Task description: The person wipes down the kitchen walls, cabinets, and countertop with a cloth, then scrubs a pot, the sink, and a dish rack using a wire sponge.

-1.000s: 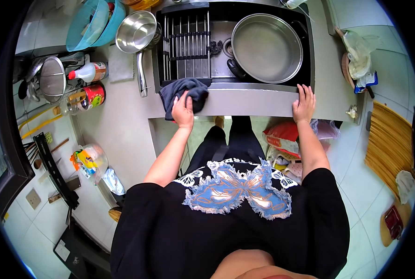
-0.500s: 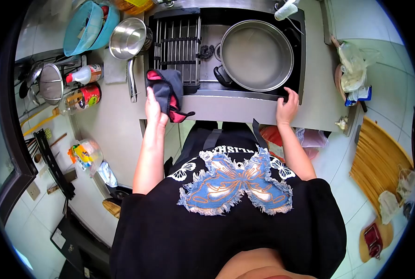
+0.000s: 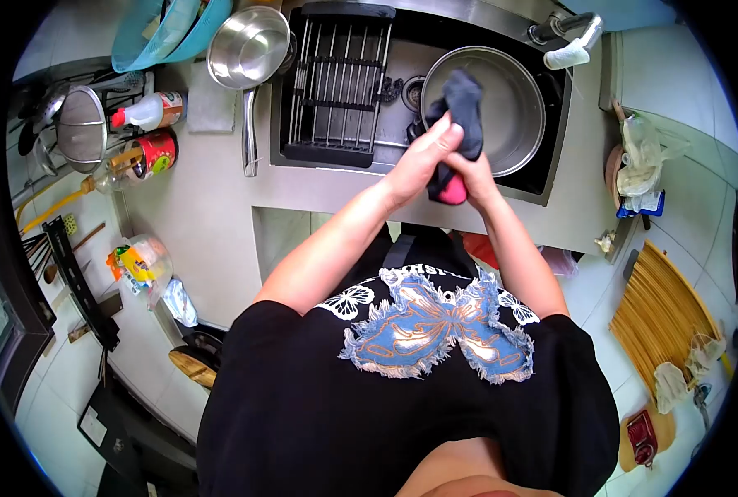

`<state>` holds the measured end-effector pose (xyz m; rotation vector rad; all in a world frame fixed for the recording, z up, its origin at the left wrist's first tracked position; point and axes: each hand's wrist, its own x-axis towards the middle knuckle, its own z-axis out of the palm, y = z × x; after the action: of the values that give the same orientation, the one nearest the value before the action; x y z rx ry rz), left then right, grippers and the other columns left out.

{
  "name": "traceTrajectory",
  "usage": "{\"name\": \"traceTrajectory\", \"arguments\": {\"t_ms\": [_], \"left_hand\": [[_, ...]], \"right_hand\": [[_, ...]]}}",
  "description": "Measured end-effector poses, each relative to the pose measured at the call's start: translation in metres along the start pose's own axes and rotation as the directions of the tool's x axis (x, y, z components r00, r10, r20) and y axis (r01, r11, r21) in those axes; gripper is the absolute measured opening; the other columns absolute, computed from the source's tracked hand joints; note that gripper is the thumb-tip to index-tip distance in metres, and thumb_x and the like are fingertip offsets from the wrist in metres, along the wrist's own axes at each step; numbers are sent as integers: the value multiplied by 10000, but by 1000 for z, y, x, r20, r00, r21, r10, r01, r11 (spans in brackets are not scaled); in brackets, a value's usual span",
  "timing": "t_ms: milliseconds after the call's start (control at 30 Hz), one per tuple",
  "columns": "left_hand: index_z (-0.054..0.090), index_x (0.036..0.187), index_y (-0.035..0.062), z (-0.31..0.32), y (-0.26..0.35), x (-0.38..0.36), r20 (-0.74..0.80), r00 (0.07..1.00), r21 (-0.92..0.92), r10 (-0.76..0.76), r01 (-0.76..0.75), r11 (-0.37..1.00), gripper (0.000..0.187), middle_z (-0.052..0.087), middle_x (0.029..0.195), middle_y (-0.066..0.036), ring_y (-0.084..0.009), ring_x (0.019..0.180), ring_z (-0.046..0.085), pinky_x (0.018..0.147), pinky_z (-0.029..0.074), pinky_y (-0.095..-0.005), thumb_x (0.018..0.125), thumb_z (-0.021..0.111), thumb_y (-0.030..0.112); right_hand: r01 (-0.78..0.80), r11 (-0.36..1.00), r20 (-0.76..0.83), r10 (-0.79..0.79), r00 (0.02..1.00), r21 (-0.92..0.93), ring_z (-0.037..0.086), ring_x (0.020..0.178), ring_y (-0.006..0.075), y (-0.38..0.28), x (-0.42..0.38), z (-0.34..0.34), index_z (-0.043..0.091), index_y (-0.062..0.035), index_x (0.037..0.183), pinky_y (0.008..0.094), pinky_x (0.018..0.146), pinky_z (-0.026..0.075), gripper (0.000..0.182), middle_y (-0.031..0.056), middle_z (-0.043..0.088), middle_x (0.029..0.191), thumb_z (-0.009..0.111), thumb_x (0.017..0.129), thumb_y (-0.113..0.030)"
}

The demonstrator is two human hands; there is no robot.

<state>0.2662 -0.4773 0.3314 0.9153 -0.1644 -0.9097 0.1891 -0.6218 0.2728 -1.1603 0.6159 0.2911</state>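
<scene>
Both hands have come together over the sink's front edge, with a dark grey and pink cloth [image 3: 466,99] bunched between them. My left hand [image 3: 423,157] is closed round it, thumb on top. My right hand [image 3: 476,176] presses against the cloth from the other side, its fingers partly hidden. The cloth's grey end sticks up and is slightly blurred; a pink part hangs below the hands. Behind the cloth, a large steel pot [image 3: 514,124] stands in the black sink [image 3: 555,141], its left side partly covered by the cloth.
A black-framed drying rack [image 3: 340,91] spans the sink's left side. Left of it, a steel saucepan [image 3: 249,50] rests on the counter [image 3: 195,199], near bottles and a blue basket [image 3: 158,41]. The faucet [image 3: 563,29] is at the back right.
My left hand has carried the cloth rightward from beside the rack to the front of the pot. My right hand has left the sink's edge and joined it on the cloth.
</scene>
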Motion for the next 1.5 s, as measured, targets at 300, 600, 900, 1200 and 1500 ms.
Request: {"name": "traceTrajectory", "arguments": {"t_ms": [300,600,900,1200,1500], "left_hand": [[680,1146,50,-148,-20,-82,-215,857,976,467,167,142,252,690,1137,-141,-339,1105,630,965,498,-433,905,661,121],[647,1216,59,-196,-53,-122,-123,854,992,505,120,40,335,632,1314,-120,-332,1295,546,1142,399,-463,884,622,31],[682,1176,55,-192,-38,-121,-148,878,987,456,99,130,299,657,1298,-120,-325,1292,562,1124,420,-441,882,642,19],[687,1180,69,-191,-31,-121,-132,883,989,451,88,117,302,691,1222,-112,-329,1248,590,1097,443,-450,883,649,32],[688,1188,82,-167,-10,-121,-38,878,996,478,-6,91,319,700,1198,-102,-328,1241,592,1098,433,-458,873,660,35]], "right_hand": [[429,690,-213,-639,739,-583,673,928,230,-115,168,1,570,8,1283,358,829,544,593,147,692,1039,761,748,-165],[327,227,-40,-871,490,-917,655,976,262,-117,213,10,514,-17,1369,374,873,532,689,171,665,1167,765,762,-226],[-246,890,-353,105,930,-384,564,1270,343,72,167,106,201,5,1550,406,1071,440,1090,245,563,1392,837,729,-326],[-170,901,-274,60,960,-399,697,873,221,107,178,95,419,-19,1424,341,732,599,592,149,640,1212,554,848,0],[-172,830,-310,-2,951,-530,718,721,253,65,146,91,388,34,1426,396,646,564,591,220,675,1060,502,852,-49]]}}
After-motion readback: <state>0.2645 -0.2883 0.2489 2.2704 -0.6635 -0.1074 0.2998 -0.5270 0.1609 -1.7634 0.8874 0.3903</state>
